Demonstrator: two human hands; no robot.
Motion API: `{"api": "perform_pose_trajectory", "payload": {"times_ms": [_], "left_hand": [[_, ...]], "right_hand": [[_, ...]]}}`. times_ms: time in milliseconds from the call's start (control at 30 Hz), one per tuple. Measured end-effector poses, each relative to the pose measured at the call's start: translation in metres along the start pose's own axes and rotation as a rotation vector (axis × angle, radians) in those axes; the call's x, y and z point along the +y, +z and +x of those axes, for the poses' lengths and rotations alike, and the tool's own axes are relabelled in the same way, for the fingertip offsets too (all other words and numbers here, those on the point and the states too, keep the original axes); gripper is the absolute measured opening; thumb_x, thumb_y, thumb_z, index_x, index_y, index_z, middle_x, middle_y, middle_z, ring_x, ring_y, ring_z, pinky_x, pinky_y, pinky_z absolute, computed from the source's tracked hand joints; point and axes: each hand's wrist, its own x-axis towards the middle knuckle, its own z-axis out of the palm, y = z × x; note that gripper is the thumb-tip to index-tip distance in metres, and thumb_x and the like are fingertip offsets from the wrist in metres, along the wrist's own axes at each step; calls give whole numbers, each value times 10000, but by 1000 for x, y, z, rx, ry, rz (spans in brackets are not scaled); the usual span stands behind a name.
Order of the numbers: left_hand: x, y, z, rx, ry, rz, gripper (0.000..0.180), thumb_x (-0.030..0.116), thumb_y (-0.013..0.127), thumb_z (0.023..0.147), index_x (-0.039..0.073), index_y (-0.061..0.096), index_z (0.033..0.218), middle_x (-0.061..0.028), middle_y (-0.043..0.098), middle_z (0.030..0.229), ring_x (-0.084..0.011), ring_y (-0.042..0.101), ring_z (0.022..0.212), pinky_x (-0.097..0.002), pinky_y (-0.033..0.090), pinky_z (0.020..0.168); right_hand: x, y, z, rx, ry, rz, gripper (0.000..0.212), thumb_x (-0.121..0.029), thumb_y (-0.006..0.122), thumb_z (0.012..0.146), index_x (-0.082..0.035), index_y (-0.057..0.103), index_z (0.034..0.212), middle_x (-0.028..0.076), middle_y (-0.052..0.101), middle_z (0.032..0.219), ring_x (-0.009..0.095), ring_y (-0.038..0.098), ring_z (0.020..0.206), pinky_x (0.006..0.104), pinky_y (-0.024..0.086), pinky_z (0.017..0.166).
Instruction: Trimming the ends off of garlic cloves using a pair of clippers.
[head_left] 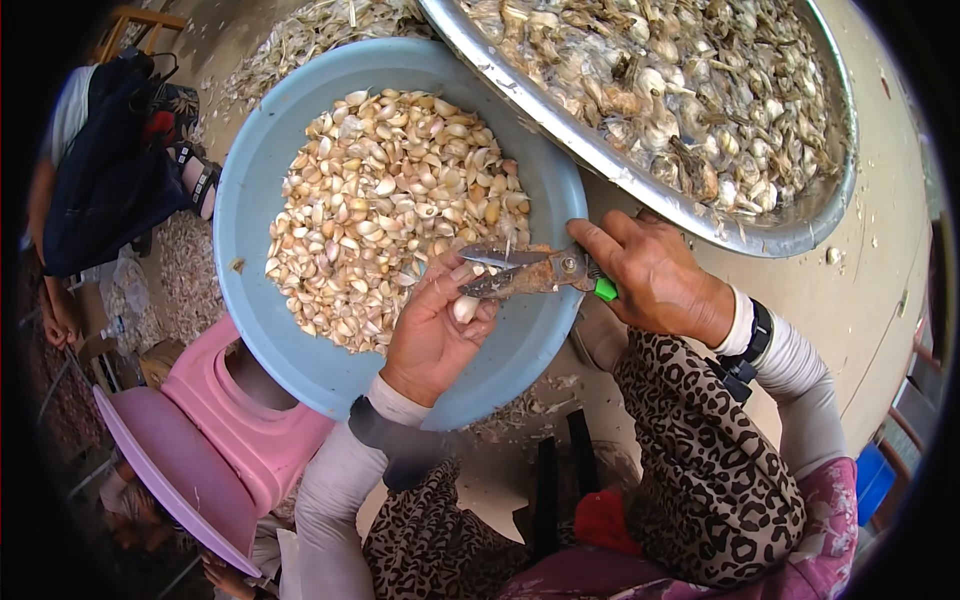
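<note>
My right hand (665, 272) is wrapped round the handles of rusty shears (540, 272) with a bit of green at the grip. Their blades are parted and point left, over the light blue basin (245, 240). At the blade tips my left hand (428, 340) is closed, palm up, holding a pale garlic clove (465, 309) between its fingers. Another whitish bit shows between the blades; I cannot tell whether it is joined to that clove. Beneath both hands, the basin holds a broad heap of loose garlic cloves (390, 200).
A large metal basin (640, 185) of unpeeled garlic bulbs overlaps the blue basin's far right rim. Near left are a pink stool (225, 420) and a lilac basin (170, 470). Garlic skins (300, 45) litter the floor. Another person's arm and foot (200, 185) are at far left.
</note>
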Motion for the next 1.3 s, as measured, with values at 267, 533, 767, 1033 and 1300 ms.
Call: {"api": "perform_pose_trajectory", "payload": {"times_ms": [267,533,767,1033,1300], "left_hand": [[-11,0,-6,16,-14,-51,303,136,546,978,123,507,1278,-104,630,1174,-191,534,794,-268,414,588],[-16,-4,-8,-31,0,-97,393,92,536,952,130,470,1337,-108,604,1182,-219,559,845,-299,448,633],[-14,-1,-10,-4,2,-66,320,98,583,968,120,515,1280,-91,626,1016,-200,563,829,-287,445,629],[0,-2,-18,-118,-27,35,190,174,597,989,110,597,1168,-73,569,929,-160,489,750,-266,401,601],[36,9,-84,2,180,212,205,204,575,1013,72,562,1169,-107,557,929,-149,487,717,-218,388,535]], "right_hand": [[0,1,-1,-4,-14,-27,697,-90,789,679,-25,526,1321,136,540,911,341,606,779,424,488,723],[-2,-1,-1,-41,-44,-75,657,-60,758,677,16,520,1284,118,564,877,315,633,754,420,499,751],[-2,4,-2,-61,-21,-19,557,-31,732,679,21,551,1203,149,595,821,370,653,675,461,527,640],[-3,11,2,-163,68,441,400,-70,727,780,24,596,1147,228,665,767,422,678,747,481,537,650],[-7,8,8,-107,106,487,424,-68,701,810,47,592,1203,263,661,778,459,666,779,481,534,688]]}}
